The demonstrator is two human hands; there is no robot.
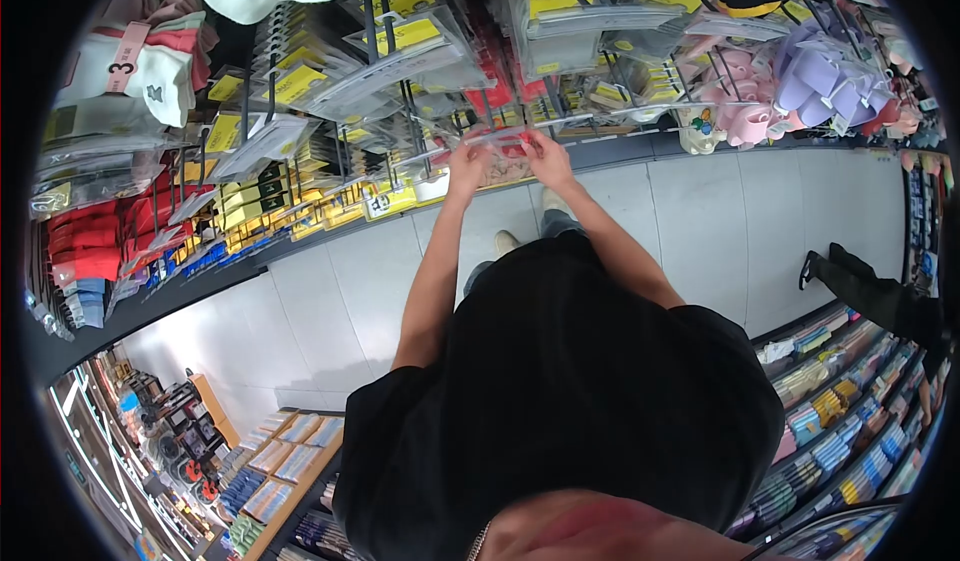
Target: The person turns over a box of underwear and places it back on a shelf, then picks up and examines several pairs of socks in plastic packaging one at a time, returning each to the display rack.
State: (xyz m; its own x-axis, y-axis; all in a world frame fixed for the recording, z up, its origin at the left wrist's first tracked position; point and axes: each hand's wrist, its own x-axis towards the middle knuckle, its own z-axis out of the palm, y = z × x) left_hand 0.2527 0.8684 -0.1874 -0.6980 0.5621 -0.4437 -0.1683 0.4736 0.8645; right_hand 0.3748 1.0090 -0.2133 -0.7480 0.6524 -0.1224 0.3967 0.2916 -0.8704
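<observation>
Left hand [466, 171]: one, at the display rack's front edge, near the middle of its length; fingers closed on a clear packet.
Right hand [551, 164]: one, level with the left and just apart from it; thumb and fingers pinched at the packet's other end.
Clear packet [503, 137]: one, stretched between the two hands, with red showing near the right fingers; we cannot make out its contents.
Display rack [613, 150]: one, dark along its front edge, bearing hung stock. We list yellow-labelled packets [405, 37] above the hands; a white sock bundle [160, 71], banded with a "3", toward the left end; red packs [88, 241] near the front left corner; pink goods [745, 121] and lilac goods [835, 81] toward the right end.
Floor [700, 201]: pale tiles, running along the rack's front edge.
Second person [868, 286]: in part, dark trousers and shoe, well apart at our right.
</observation>
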